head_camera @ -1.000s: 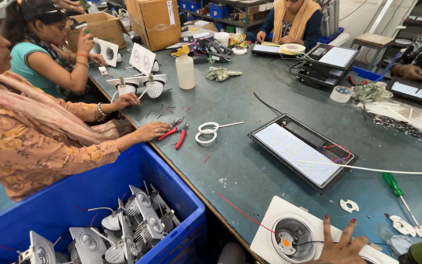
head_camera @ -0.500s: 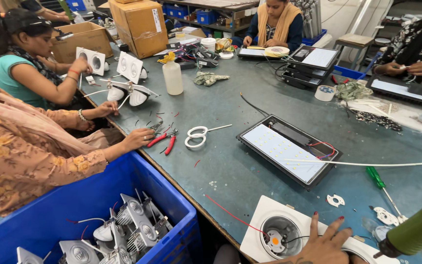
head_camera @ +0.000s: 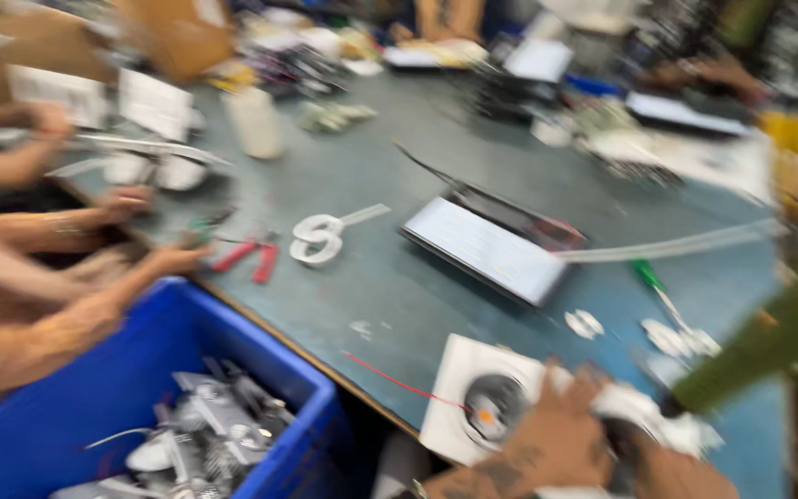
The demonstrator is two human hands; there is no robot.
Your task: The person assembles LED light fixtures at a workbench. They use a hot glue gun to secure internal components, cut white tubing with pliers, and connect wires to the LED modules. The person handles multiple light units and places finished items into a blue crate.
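Fingers of the left hand (head_camera: 556, 434) are spread flat over a white square light housing (head_camera: 473, 397) at the near edge of the worktop (head_camera: 399, 277), pressing on it rather than gripping. Everything is smeared by motion, so whether the fingertips curl round the rim I cannot tell. Right hand (head_camera: 676, 471) sits low at the frame's bottom edge, just beside the same housing; its fingers are too blurred to read as wide or closed. A thin red wire (head_camera: 399, 381) runs out of the housing's round opening across the worktop. This looks like the steadying stage, with the housing pinned in place. Next move, I'd judge, calls for a firm hold and a tool, and a green-handled screwdriver (head_camera: 653, 282) lies near, to the right. Across the way, another person's hand (head_camera: 173, 261) reaches by red-handled pliers (head_camera: 247, 259).
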